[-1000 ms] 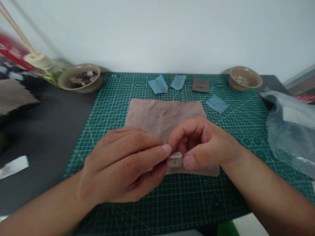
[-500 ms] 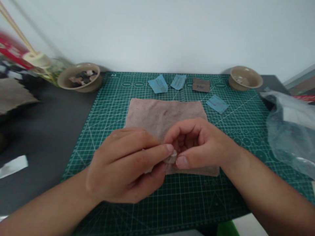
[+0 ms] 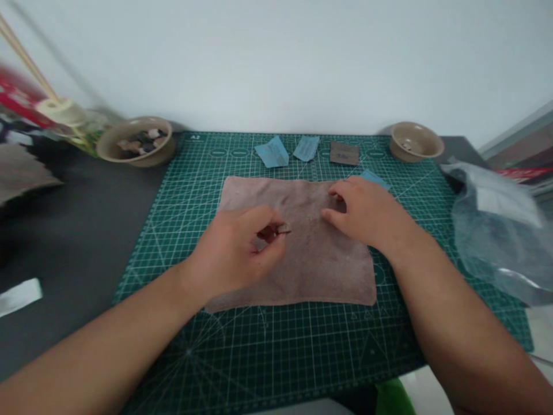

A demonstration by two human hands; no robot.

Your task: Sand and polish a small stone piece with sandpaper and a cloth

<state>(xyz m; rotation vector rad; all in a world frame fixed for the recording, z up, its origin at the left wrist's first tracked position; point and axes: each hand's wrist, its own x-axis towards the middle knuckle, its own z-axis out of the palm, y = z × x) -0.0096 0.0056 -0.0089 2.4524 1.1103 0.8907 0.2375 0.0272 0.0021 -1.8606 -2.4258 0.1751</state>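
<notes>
Over the middle of a brownish-pink cloth (image 3: 302, 271), my left hand (image 3: 242, 245) is closed in a pinch. A small pale, brown-edged stone (image 3: 284, 228) pokes out between its thumb and fingers, partly hidden by them. My right hand (image 3: 367, 210) is at the cloth's upper right, thumb and index finger apart, and holds nothing that shows. It partly covers a blue paper slip (image 3: 375, 178). The cloth lies flat on a green cutting mat (image 3: 302, 340).
A bowl (image 3: 162, 154) of dark and light stones stands at the back left, beside a reed diffuser (image 3: 64, 112). Another bowl (image 3: 417, 153) with small pieces is at the back right. Blue slips (image 3: 273, 153) and a brown card (image 3: 344, 153) lie behind the cloth. A clear plastic bag (image 3: 496, 242) sits right.
My hands have parted: the left keeps the small stone and is further up over the cloth, while the right has let go and moved away toward the cloth's upper right. The view shifted slightly.
</notes>
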